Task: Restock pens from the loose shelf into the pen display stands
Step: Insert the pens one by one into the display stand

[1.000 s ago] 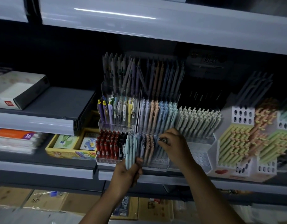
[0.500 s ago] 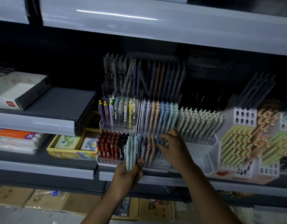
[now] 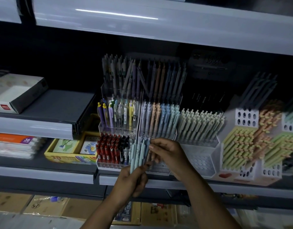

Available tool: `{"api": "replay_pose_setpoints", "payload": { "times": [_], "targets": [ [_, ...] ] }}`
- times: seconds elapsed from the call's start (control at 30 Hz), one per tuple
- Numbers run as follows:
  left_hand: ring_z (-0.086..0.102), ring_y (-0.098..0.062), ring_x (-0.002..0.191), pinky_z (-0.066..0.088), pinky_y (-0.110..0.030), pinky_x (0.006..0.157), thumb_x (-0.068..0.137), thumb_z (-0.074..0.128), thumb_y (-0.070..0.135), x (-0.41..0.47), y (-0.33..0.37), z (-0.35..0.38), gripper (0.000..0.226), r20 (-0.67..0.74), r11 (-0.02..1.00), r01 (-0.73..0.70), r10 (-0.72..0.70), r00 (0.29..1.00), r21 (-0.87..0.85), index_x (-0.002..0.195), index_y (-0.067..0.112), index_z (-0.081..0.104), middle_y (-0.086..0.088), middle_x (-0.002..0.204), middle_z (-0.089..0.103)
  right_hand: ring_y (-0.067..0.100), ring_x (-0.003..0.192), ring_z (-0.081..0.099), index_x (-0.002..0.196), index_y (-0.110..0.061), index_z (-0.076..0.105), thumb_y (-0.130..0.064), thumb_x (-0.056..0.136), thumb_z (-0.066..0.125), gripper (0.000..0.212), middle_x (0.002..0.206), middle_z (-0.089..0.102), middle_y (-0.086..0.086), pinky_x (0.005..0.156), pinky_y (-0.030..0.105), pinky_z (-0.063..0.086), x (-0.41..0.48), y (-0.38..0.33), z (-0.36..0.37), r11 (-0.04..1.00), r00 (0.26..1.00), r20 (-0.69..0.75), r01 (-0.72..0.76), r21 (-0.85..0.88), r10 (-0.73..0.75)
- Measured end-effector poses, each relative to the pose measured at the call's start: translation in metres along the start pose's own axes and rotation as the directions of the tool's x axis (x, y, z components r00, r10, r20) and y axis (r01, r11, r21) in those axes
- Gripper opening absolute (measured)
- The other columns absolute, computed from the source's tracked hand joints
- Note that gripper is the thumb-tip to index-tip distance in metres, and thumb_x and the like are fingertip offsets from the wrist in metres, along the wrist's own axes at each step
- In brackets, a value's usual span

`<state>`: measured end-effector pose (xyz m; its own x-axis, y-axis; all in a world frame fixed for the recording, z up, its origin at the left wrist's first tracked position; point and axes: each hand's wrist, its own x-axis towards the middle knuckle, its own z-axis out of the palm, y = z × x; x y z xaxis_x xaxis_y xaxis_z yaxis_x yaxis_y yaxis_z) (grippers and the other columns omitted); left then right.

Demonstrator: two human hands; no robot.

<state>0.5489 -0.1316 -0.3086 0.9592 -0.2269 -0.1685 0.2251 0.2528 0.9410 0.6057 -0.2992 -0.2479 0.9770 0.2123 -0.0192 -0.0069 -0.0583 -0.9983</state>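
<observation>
My left hand (image 3: 131, 182) grips a bundle of pale blue pens (image 3: 139, 152) upright in front of the clear tiered pen stand (image 3: 136, 129). My right hand (image 3: 169, 156) has its fingers on the tops of those pens, pinching one of them. The stand's tiers hold red pens (image 3: 107, 147), mixed coloured pens (image 3: 117, 113) and pastel pens (image 3: 159, 116). The front right slots of the stand are hidden behind my hands.
A white stand (image 3: 200, 156) with pale green pens sits to the right, then white perforated holders (image 3: 245, 119) with green and orange pens. A yellow box (image 3: 68, 156) lies left of the stand. A white shelf edge (image 3: 159, 27) overhangs above. Cardboard boxes (image 3: 43, 205) fill the lower shelf.
My right hand has drawn back from the stand's front row to the bundle in my left hand. The left hand has moved slightly right.
</observation>
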Motion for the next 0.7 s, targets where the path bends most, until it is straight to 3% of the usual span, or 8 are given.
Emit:
{"api": "replay_pose_setpoints", "payload": {
  "times": [0.1, 0.17, 0.23, 0.3, 0.37, 0.5, 0.6, 0.7],
  "targets": [
    [0.024, -0.018, 0.039, 0.032, -0.035, 0.052, 0.099, 0.059, 0.038, 0.0, 0.001, 0.002, 0.06, -0.002, 1.0, -0.003, 0.003, 1.0, 0.016, 0.072, -0.015, 0.048, -0.011, 0.049, 0.036, 0.026, 0.061, 0.06, 0.101, 0.002, 0.07, -0.005, 0.095, 0.065, 0.01, 0.07, 0.065, 0.019, 0.056, 0.033, 0.049, 0.001, 0.001, -0.004, 0.998, 1.0, 0.027, -0.016, 0.063, 0.014],
    [0.021, -0.016, 0.041, 0.024, -0.029, 0.046, 0.101, 0.059, 0.033, 0.001, 0.003, 0.004, 0.051, -0.03, 1.0, 0.004, -0.005, 1.0, -0.001, 0.076, -0.011, 0.055, -0.01, 0.05, 0.035, 0.028, 0.063, 0.061, 0.099, 0.005, 0.068, -0.006, 0.096, 0.065, 0.012, 0.072, 0.065, 0.02, 0.059, 0.036, 0.05, 0.002, 0.004, -0.007, 0.995, 1.0, 0.007, -0.02, 0.099, 0.019],
    [0.02, -0.015, 0.042, 0.021, -0.024, 0.043, 0.103, 0.055, 0.025, 0.002, 0.004, 0.004, 0.035, -0.065, 0.999, 0.002, -0.004, 0.998, -0.033, 0.085, -0.002, 0.068, -0.01, 0.051, 0.034, 0.031, 0.067, 0.062, 0.096, 0.004, 0.07, -0.008, 0.096, 0.065, 0.013, 0.073, 0.066, 0.019, 0.063, 0.04, 0.052, 0.003, 0.006, -0.011, 0.991, 0.997, -0.079, 0.006, 0.134, 0.004],
    [0.021, -0.016, 0.04, 0.022, -0.023, 0.041, 0.104, 0.054, 0.023, 0.003, 0.005, 0.003, 0.037, -0.093, 1.0, -0.015, 0.012, 0.996, -0.026, 0.072, 0.019, 0.072, -0.01, 0.051, 0.034, 0.032, 0.07, 0.064, 0.094, 0.004, 0.071, -0.007, 0.096, 0.064, 0.012, 0.075, 0.068, 0.018, 0.065, 0.041, 0.055, 0.004, 0.005, -0.018, 0.983, 0.974, -0.225, 0.05, 0.178, -0.009],
    [0.023, -0.018, 0.038, 0.023, -0.026, 0.041, 0.103, 0.055, 0.025, 0.003, 0.004, 0.001, 0.04, -0.12, 1.0, -0.031, 0.03, 0.992, 0.0, 0.065, 0.022, 0.067, -0.011, 0.049, 0.036, 0.03, 0.069, 0.067, 0.093, 0.004, 0.07, -0.004, 0.095, 0.063, 0.011, 0.076, 0.07, 0.017, 0.064, 0.037, 0.058, 0.004, 0.002, -0.027, 0.979, 0.932, -0.361, 0.103, 0.178, -0.033],
    [0.029, -0.017, 0.035, 0.026, -0.025, 0.042, 0.096, 0.061, 0.033, 0.003, 0.001, -0.006, 0.043, -0.198, 0.997, -0.015, 0.029, 0.98, 0.073, 0.057, 0.014, 0.059, -0.009, 0.045, 0.038, 0.027, 0.065, 0.07, 0.09, 0.0, 0.069, -0.003, 0.095, 0.065, 0.006, 0.071, 0.071, 0.013, 0.066, 0.041, 0.061, 0.005, 0.008, -0.046, 0.987, 0.888, -0.431, 0.142, -0.074, -0.16],
    [0.029, -0.017, 0.038, 0.026, -0.027, 0.044, 0.098, 0.06, 0.03, 0.003, 0.001, -0.006, 0.039, -0.21, 0.999, 0.006, 0.005, 0.978, 0.053, 0.063, 0.016, 0.053, -0.006, 0.049, 0.037, 0.024, 0.069, 0.071, 0.086, -0.017, 0.07, -0.007, 0.091, 0.07, 0.012, 0.072, 0.072, 0.004, 0.071, 0.05, 0.061, 0.005, 0.019, -0.05, 0.956, 0.901, -0.384, 0.094, -0.279, -0.201],
    [0.028, -0.017, 0.038, 0.026, -0.028, 0.045, 0.102, 0.056, 0.027, 0.003, 0.001, -0.005, 0.035, -0.185, 1.0, 0.017, -0.012, 0.983, 0.024, 0.071, 0.01, 0.057, -0.005, 0.052, 0.036, 0.017, 0.073, 0.072, 0.084, -0.031, 0.067, -0.01, 0.089, 0.073, 0.022, 0.076, 0.073, -0.002, 0.073, 0.045, 0.06, 0.005, 0.025, -0.046, 0.908, 0.903, -0.357, 0.076, -0.412, -0.237]
  ]
}}
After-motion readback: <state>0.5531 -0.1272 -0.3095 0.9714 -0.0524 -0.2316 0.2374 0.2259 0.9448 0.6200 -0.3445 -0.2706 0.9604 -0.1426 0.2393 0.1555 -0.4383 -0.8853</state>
